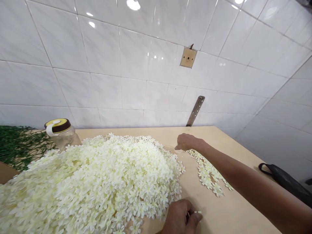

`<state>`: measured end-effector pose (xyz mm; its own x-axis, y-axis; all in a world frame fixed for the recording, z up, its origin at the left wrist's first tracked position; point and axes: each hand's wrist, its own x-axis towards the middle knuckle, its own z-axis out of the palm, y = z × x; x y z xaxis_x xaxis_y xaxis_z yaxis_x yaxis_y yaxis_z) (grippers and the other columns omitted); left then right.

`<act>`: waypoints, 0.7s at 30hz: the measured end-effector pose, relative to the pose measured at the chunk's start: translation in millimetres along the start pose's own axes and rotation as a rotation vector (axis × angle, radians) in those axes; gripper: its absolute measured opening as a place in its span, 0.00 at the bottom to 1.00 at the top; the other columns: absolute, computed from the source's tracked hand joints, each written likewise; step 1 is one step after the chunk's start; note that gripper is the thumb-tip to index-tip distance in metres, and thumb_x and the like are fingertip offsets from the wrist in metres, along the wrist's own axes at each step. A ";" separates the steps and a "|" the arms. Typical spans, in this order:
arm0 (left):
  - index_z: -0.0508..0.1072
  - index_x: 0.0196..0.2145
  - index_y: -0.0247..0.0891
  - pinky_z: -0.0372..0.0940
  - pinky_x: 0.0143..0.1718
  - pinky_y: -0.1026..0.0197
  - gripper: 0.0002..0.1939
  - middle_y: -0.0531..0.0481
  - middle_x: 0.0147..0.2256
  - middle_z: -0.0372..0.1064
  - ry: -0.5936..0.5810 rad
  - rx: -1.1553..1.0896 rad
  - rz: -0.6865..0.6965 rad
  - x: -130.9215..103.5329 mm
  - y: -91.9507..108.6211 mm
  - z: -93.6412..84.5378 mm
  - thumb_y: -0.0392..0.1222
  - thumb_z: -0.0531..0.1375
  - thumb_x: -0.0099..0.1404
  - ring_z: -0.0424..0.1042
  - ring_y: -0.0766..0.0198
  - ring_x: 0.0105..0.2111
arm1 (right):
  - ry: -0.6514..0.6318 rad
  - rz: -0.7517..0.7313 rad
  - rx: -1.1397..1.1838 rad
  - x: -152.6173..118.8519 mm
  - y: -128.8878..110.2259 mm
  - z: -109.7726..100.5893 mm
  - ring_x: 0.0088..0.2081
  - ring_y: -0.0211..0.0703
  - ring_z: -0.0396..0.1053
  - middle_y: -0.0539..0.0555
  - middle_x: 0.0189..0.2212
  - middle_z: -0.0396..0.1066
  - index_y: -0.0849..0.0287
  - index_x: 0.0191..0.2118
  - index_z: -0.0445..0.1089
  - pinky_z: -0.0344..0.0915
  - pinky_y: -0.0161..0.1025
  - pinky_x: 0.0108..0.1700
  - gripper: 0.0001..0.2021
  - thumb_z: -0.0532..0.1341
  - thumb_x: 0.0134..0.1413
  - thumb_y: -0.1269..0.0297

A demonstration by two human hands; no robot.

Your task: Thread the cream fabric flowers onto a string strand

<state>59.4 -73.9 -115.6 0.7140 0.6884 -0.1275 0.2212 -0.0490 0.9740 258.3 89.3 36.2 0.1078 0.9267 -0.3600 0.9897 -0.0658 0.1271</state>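
The small pale flower (199, 212) sits at the tip of my left hand (180, 217), near the bottom of the view and just right of the heap; that grip is pinched narrow, thumb against finger, with the flower between. Only its edge shows, seemingly lying left to right and poking out rightward; which way its face turns I cannot tell. My right hand (188, 142) reaches across the tabletop (192, 185), fingers curled, beside a clear, faint object (179, 151); whether that grip holds anything I cannot tell. Under and beside my right forearm, a band of flowers (207, 172) lies spread out, its long axis slanting from near the hand toward the lower right. Judging by how things lie, little is laid out there and most remains in the big loose heap (117, 175). Beyond are a lidded jar (62, 136), green netting (21, 146) and the tiled wall (104, 87).
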 end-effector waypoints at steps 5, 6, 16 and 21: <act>0.74 0.29 0.36 0.54 0.28 0.63 0.14 0.52 0.22 0.61 0.025 0.001 0.014 -5.5 16.1 -1.3 0.50 0.60 0.60 0.60 0.64 0.26 | 0.238 0.052 0.133 -14.3 5.5 -10.7 0.33 0.50 0.73 0.60 0.28 0.75 0.61 0.29 0.78 0.62 0.40 0.34 0.15 0.65 0.53 0.53; 0.73 0.28 0.35 0.53 0.26 0.64 0.13 0.52 0.21 0.60 0.029 -0.007 0.028 -5.9 20.3 -2.5 0.49 0.60 0.61 0.60 0.65 0.25 | 0.297 0.059 0.164 -19.0 8.3 -13.2 0.33 0.49 0.73 0.60 0.29 0.76 0.60 0.29 0.78 0.62 0.39 0.34 0.13 0.65 0.54 0.55; 0.70 0.25 0.37 0.61 0.29 0.63 0.11 0.50 0.23 0.69 0.274 -0.047 0.055 18.7 42.4 -38.7 0.44 0.58 0.62 0.68 0.64 0.25 | 0.750 0.136 1.114 -60.4 25.7 36.1 0.17 0.32 0.56 0.56 0.26 0.74 0.61 0.31 0.74 0.53 0.34 0.18 0.18 0.62 0.52 0.48; 0.70 0.26 0.34 0.66 0.22 0.61 0.16 0.46 0.24 0.71 0.157 -0.467 -0.070 8.1 68.3 -61.4 0.51 0.62 0.60 0.68 0.65 0.19 | 0.622 -0.126 1.599 -64.0 1.9 59.3 0.17 0.28 0.51 0.54 0.29 0.73 0.61 0.28 0.72 0.47 0.32 0.15 0.20 0.70 0.42 0.47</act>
<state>39.5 -27.3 -38.6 0.5915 0.7810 -0.2003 -0.0818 0.3053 0.9487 258.8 7.9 4.7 0.3606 0.9223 0.1391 0.1340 0.0963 -0.9863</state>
